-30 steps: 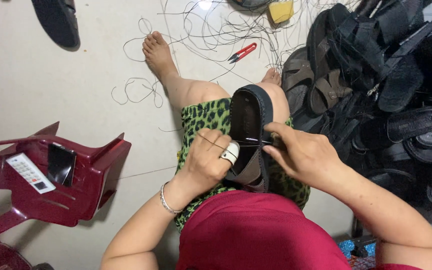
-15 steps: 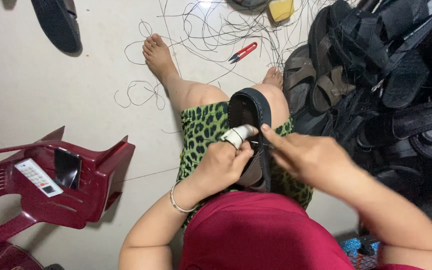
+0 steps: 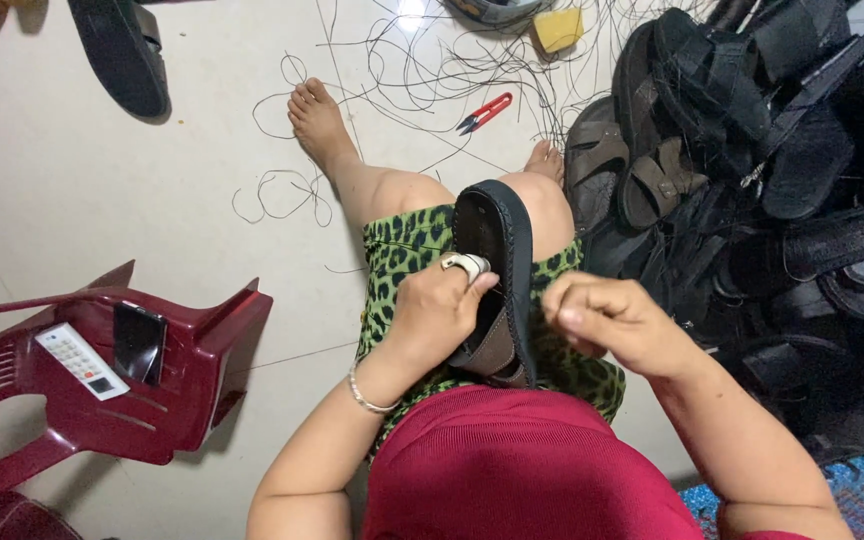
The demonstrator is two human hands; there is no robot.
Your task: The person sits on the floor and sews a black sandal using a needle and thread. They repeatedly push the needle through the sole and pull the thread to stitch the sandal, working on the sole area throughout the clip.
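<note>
A black-soled sandal (image 3: 497, 250) with a brown strap rests on edge on my lap, over green leopard-print shorts. My left hand (image 3: 442, 315) grips its side, a white thimble-like cap on one finger. My right hand (image 3: 612, 320) is just right of the sandal, fingers pinched together as if on a thin thread or needle that I cannot make out.
A big heap of black and brown sandals (image 3: 782, 180) fills the right. Loose black thread (image 3: 432, 60), red snips (image 3: 484, 112) and a yellow block (image 3: 558, 28) lie on the floor ahead. A dark red plastic chair (image 3: 102, 390) with a phone and calculator lies at left.
My right hand has drawn away from the sandal toward the right. My left hand has shifted its hold lower on the sandal's side.
</note>
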